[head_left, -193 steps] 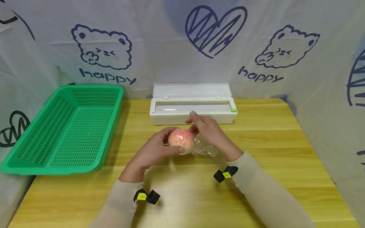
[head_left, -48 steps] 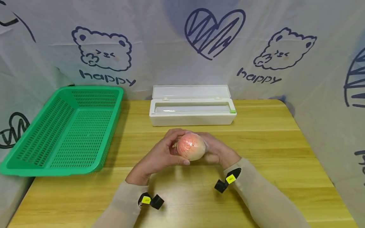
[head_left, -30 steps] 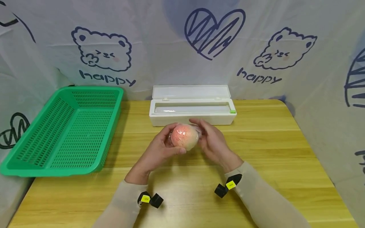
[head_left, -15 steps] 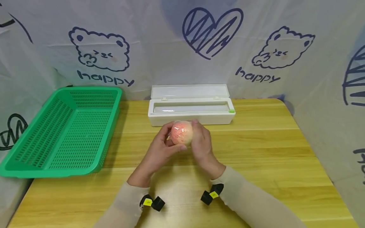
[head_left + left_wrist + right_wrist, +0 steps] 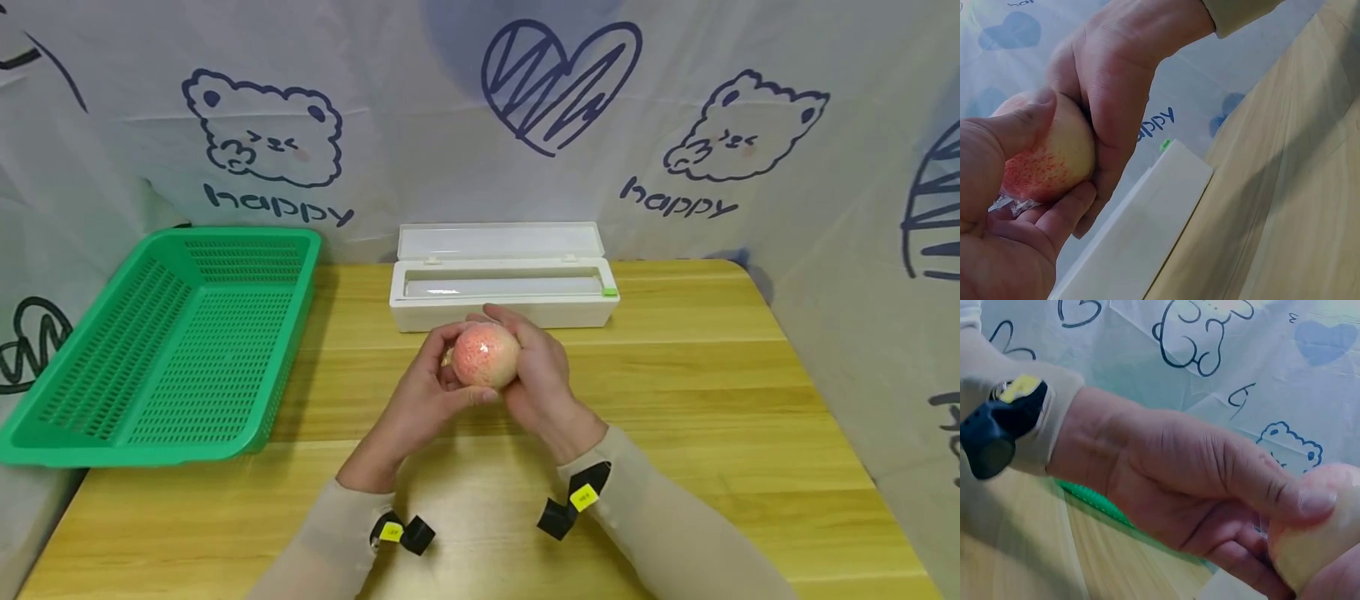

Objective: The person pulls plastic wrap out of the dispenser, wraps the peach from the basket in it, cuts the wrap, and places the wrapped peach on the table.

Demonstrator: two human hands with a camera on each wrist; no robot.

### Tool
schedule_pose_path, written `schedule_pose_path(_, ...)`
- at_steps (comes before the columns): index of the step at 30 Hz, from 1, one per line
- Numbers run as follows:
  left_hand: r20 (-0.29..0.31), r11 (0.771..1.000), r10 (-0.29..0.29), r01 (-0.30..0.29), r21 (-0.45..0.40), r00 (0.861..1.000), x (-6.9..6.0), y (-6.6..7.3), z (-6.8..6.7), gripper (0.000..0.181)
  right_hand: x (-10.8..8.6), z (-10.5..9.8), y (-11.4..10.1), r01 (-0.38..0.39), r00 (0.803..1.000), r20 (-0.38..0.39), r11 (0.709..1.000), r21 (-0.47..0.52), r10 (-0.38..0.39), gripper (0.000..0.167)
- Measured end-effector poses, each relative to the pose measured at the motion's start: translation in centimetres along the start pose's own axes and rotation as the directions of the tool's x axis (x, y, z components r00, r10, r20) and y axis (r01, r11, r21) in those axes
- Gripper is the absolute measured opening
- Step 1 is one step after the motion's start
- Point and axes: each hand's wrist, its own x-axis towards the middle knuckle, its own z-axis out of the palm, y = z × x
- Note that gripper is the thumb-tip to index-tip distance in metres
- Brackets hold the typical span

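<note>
A pink and cream peach, wrapped in shiny clear film, is held above the table between both hands. My left hand grips its left side, thumb across the near face and fingers beneath. A bunched bit of clear film shows near the left palm in the left wrist view. My right hand rests its palm and fairly straight fingers against the peach's right and far side. In the right wrist view the left thumb presses on the peach, and only a corner of the right hand appears.
Behind the hands stands a white cling film box, its lid raised and a roll inside. A green perforated basket sits at the left. Printed cloth hangs behind the wooden table.
Earlier, loose film hung right of the peach; now it lies close around it. The right hand has repeatedly shifted against the peach's right side. The left hand keeps its grip.
</note>
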Motion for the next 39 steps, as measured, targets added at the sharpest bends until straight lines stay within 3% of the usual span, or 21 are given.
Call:
schedule_pose_path(6, -0.039, 0.999, -0.028, 0.026, -0.042, 0.999, 0.1, -0.1, 0.7, 0.078, -0.1, -0.1, 0.7, 0.110, 0.993, 0.062, 0.988, -0.108, -0.104, 0.045)
schedule_pose_path(10, -0.091, 0.995, -0.051, 0.059, 0.086, 0.995, 0.0, 0.3, 1.2, 0.076, -0.1, 0.0, 1.3, 0.201, 0.979, 0.004, 0.954, -0.223, -0.205, 0.044)
schedule_pose_path(14, -0.165, 0.958, -0.064, 0.107, 0.265, 0.984, -0.1, 0.9, 1.4, 0.079, 0.3, -0.3, 1.5, 0.277, 0.948, -0.037, 0.877, -0.392, -0.316, 0.044)
schedule_pose_path(17, -0.197, 0.943, -0.079, 0.137, 0.303, 0.977, -0.2, 1.2, 1.4, 0.082, 0.5, -0.5, 1.5, 0.331, 0.920, -0.019, 0.801, -0.499, -0.392, 0.045)
schedule_pose_path(19, -0.206, 0.946, -0.083, 0.143, 0.291, 0.975, -0.2, 1.4, 1.5, 0.083, 0.6, -0.6, 1.4, 0.359, 0.910, 0.014, 0.767, -0.532, -0.415, 0.046)
schedule_pose_path(22, -0.215, 0.955, -0.088, 0.144, 0.259, 0.973, -0.2, 1.4, 1.6, 0.082, 0.7, -0.6, 1.1, 0.346, 0.922, 0.052, 0.758, -0.553, -0.383, 0.048)
schedule_pose_path(27, -0.196, 0.960, -0.093, 0.140, 0.242, 0.976, 0.0, 1.1, 1.4, 0.084, 0.9, -0.5, 0.6, 0.171, 0.985, 0.039, 0.886, -0.432, -0.171, 0.050)
schedule_pose_path(29, -0.147, 0.974, -0.119, 0.145, 0.175, 0.982, 0.1, 1.0, 1.2, 0.081, 0.9, -0.4, 0.6, 0.115, 0.993, 0.009, 0.915, -0.386, -0.121, 0.046)
schedule_pose_path(30, -0.120, 0.981, -0.136, 0.151, 0.122, 0.983, 0.1, 1.0, 1.0, 0.074, 0.9, -0.4, 0.6, 0.108, 0.993, -0.003, 0.916, -0.386, -0.118, 0.043)
schedule_pose_path(33, -0.084, 0.978, -0.202, 0.196, -0.067, 0.976, 0.2, 1.1, 0.7, 0.047, 0.9, -0.4, 1.1, 0.156, 0.983, -0.013, 0.864, -0.479, -0.185, 0.037)
schedule_pose_path(35, -0.108, 0.965, -0.236, 0.219, -0.147, 0.966, 0.2, 1.1, 0.5, 0.038, 0.8, -0.4, 1.5, 0.206, 0.972, 0.013, 0.818, -0.537, -0.236, 0.037)
schedule_pose_path(38, -0.189, 0.957, -0.266, 0.236, -0.168, 0.945, 0.3, 1.1, 0.6, 0.033, 0.6, -0.4, 2.2, 0.268, 0.954, 0.049, 0.765, -0.585, -0.297, 0.038)
schedule_pose_path(39, -0.210, 0.958, -0.268, 0.238, -0.157, 0.940, 0.3, 1.1, 0.7, 0.031, 0.4, -0.3, 2.4, 0.282, 0.949, 0.050, 0.763, -0.582, -0.312, 0.038)
